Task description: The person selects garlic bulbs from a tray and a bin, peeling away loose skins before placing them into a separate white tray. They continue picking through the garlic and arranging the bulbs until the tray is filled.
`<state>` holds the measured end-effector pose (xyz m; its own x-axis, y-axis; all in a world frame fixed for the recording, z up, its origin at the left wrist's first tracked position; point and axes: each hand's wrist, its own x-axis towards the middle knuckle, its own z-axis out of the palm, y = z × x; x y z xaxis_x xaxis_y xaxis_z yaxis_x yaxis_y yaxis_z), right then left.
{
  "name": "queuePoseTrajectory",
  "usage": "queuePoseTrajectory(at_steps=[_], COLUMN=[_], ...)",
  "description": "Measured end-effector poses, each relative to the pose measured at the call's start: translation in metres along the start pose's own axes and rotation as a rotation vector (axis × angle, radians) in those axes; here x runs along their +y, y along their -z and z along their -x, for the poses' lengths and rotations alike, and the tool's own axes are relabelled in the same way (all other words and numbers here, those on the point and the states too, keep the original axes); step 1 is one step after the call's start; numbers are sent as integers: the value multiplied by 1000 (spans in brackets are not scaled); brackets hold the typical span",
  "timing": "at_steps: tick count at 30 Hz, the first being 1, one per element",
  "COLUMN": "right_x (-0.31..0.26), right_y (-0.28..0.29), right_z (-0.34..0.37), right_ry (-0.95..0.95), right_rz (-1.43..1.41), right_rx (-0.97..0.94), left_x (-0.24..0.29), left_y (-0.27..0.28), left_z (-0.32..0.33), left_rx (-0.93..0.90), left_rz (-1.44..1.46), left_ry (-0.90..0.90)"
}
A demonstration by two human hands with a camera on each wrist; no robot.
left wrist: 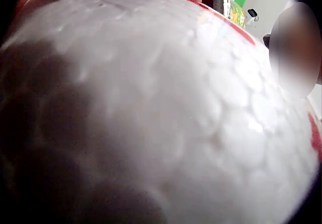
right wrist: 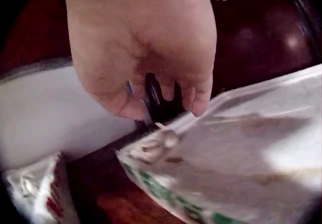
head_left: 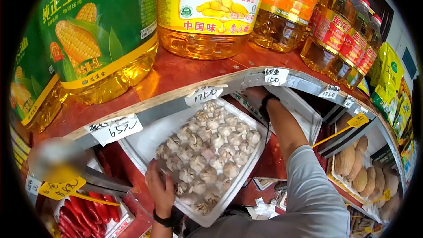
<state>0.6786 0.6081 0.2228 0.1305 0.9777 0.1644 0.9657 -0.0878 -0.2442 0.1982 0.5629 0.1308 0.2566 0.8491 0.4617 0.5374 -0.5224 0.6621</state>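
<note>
A white foam box (head_left: 132, 147) full of garlic bulbs (head_left: 207, 150) stands slantwise in front of the person. My left hand (head_left: 159, 189) holds its left rim, the fingers along the wall and the thumb over the edge. Its foam wall (left wrist: 151, 83) fills most of the left wrist view. My right hand (head_left: 257, 92) reaches under the shelf, beyond the garlic box. In the right wrist view that hand (right wrist: 143, 48) hangs over a corner of a white box (right wrist: 251, 148) with green print, where pale garlic pieces (right wrist: 158, 146) lie. Its middle fingertips are hidden.
A curved wooden shelf edge (head_left: 158, 103) with price tags runs above the boxes. Large oil bottles (head_left: 207, 17) stand on it. Red chilies (head_left: 83, 216) lie lower left, brown squashes (head_left: 363, 167) at the right. Another white foam box (head_left: 299, 110) sits under the shelf.
</note>
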Motion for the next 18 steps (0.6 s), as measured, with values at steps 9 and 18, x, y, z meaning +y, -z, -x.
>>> queuePoseTrajectory(at_steps=[9, 18], right_x=[29, 44], right_y=[-23, -46], right_z=[-15, -32], right_ry=[-67, -107], right_rz=[495, 272], right_rx=[88, -28], left_x=[0, 2], left_y=[-2, 0], left_z=[0, 0], left_rx=[6, 17], left_rz=[4, 10], left_ry=[26, 57])
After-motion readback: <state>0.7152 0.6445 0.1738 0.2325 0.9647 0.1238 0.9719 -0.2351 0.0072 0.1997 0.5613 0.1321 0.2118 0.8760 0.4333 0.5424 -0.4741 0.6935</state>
